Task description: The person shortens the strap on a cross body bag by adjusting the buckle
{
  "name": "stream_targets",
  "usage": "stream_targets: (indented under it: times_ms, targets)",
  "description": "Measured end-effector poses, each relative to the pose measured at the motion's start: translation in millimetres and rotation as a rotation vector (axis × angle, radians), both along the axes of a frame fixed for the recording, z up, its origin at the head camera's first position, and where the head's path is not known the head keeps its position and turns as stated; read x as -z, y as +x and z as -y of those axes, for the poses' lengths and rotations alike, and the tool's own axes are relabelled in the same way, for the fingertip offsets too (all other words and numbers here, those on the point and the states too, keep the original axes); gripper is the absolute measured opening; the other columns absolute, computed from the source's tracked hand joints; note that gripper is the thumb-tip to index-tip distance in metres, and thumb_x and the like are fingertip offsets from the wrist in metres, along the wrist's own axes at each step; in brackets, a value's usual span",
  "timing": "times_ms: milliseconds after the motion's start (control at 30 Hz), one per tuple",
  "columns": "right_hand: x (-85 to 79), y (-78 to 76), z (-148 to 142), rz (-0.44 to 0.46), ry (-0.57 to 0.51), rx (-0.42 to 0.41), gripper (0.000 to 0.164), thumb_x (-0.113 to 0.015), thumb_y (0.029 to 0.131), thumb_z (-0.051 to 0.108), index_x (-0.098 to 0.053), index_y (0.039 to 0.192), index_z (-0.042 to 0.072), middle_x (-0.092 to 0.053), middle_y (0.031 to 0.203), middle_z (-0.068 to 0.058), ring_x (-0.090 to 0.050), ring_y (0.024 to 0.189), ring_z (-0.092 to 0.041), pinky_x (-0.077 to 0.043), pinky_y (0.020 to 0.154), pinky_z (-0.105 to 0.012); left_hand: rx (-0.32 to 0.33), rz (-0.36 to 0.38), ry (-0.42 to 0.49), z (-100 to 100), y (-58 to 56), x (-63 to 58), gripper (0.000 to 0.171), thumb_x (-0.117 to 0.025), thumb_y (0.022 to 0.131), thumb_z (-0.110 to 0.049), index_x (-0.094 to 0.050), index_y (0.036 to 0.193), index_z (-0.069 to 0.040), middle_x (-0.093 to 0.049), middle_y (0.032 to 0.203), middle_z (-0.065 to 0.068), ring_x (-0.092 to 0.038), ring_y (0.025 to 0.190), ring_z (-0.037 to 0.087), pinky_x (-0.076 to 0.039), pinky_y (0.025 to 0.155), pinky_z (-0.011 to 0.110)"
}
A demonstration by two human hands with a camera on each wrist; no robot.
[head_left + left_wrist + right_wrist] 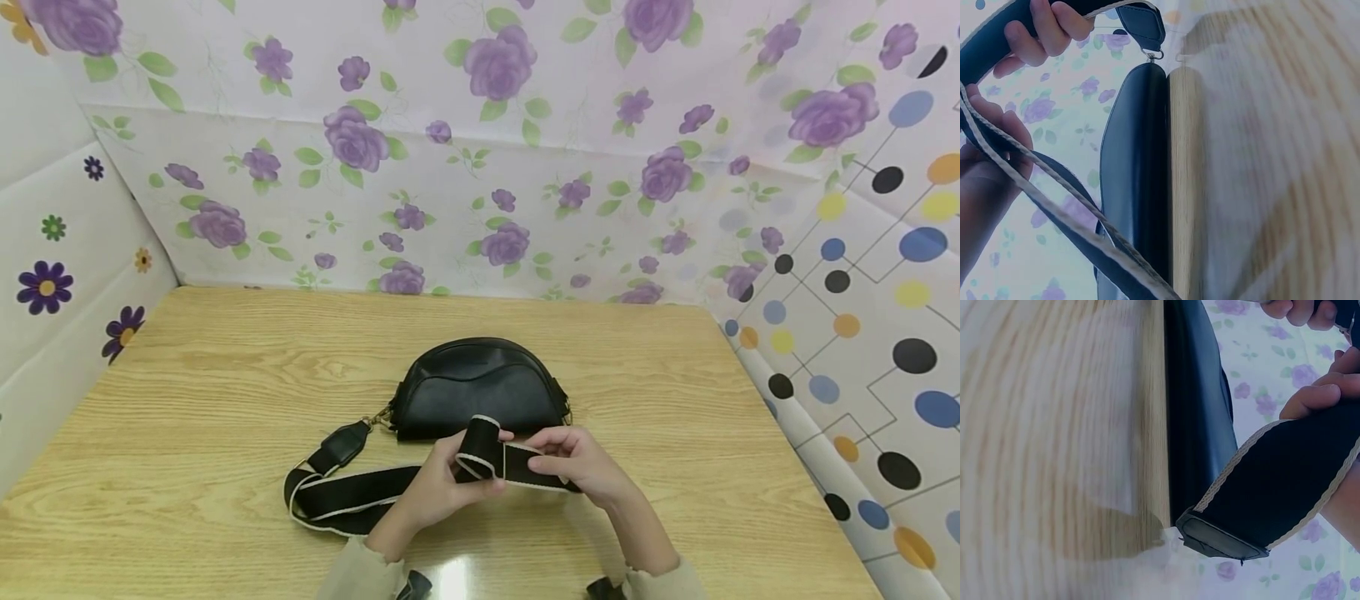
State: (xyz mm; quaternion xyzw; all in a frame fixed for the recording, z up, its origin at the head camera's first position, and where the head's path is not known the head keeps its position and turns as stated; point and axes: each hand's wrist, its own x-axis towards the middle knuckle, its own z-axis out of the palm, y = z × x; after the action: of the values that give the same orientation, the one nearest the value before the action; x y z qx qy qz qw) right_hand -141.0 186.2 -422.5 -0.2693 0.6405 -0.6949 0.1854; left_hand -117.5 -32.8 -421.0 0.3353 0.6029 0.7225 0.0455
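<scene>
- My left fingers (482, 490) gripped the looped strap (528, 468); my right fingers (557, 438) pinched it, before the bag (483, 392) on the tabletop (675, 400).
- I seemed to be rolling it; another turn needed aligned edges.

Head view: the left hand (437, 485) covers part of the strap (360, 493); the strap's loop hides a section of the lower edge of the black bag (480, 383); the bottom border cuts off both sleeves (363, 575). Right wrist view: the tabletop (1054, 425) is blurred.
</scene>
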Motion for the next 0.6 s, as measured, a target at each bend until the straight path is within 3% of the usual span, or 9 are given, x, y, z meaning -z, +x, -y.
stream_targets:
  times_ms: [600]
  targets:
    - [-2.6,-0.3,9.1,0.010,-0.075,-0.011,0.021,-0.057,0.085,0.000,-0.068,0.092,0.016,-0.064,0.085,0.004,-0.058,0.075,-0.005,-0.047,0.064,-0.019,-0.018,0.033,-0.014,2.1,0.0,-1.0,0.042,-0.065,0.079,0.000,-0.049,0.118,0.007,-0.051,0.114,0.027,-0.054,0.097,0.014,-0.045,0.078,0.027]
